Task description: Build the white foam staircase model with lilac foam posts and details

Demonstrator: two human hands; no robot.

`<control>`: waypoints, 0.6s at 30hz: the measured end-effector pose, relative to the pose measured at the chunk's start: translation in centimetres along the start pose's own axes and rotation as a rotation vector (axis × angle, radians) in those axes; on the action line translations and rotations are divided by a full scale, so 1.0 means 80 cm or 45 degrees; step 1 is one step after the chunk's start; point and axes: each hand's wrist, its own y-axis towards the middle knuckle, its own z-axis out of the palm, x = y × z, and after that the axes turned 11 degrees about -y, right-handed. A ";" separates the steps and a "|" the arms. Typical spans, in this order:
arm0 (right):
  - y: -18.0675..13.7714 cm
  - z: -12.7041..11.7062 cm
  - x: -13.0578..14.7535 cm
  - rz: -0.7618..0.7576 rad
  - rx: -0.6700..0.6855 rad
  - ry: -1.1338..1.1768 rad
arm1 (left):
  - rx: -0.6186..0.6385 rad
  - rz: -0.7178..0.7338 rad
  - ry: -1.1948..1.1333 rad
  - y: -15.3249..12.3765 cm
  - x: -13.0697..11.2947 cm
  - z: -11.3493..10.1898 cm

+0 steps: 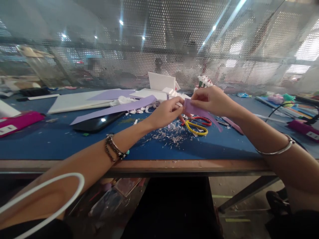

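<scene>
In the middle of the head view my right hand (pixel 215 101) pinches a purple paper strip (pixel 200 112) between thumb and fingers, and its loose end hangs down to the right. My left hand (pixel 165 113) meets it from the other side, fingertips closed at the strip's left end. Exactly how the left fingers grip is partly hidden. Scissors with red and yellow handles (pixel 196 127) lie just below the strip, their blades out of sight. Small paper shreds (pixel 171 134) are scattered on the blue table beneath my hands.
A long purple strip (pixel 117 109) lies across a black phone-like object (pixel 99 122) and white boards (pixel 77 102). Behind my hands stands a white panel (pixel 161 81). Magenta cases (pixel 22 123) lie at both sides. A perforated metal screen (pixel 174 43) closes the back.
</scene>
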 end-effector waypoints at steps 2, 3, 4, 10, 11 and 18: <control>0.002 0.002 -0.004 -0.019 0.030 0.033 | 0.019 -0.020 0.001 0.000 0.001 0.001; 0.002 0.003 -0.005 -0.033 0.042 0.038 | 0.016 -0.027 0.003 0.000 0.002 0.001; 0.003 0.004 -0.005 -0.047 0.050 0.034 | 0.009 -0.024 0.007 0.001 0.003 0.001; 0.003 0.004 -0.003 -0.024 0.072 -0.025 | -0.098 0.073 0.247 0.006 0.010 -0.008; 0.003 0.002 -0.004 -0.014 0.085 -0.025 | -0.122 0.061 0.267 0.007 0.011 -0.010; 0.000 -0.016 -0.028 0.010 0.225 -0.034 | -0.213 -0.046 0.375 0.008 0.024 -0.026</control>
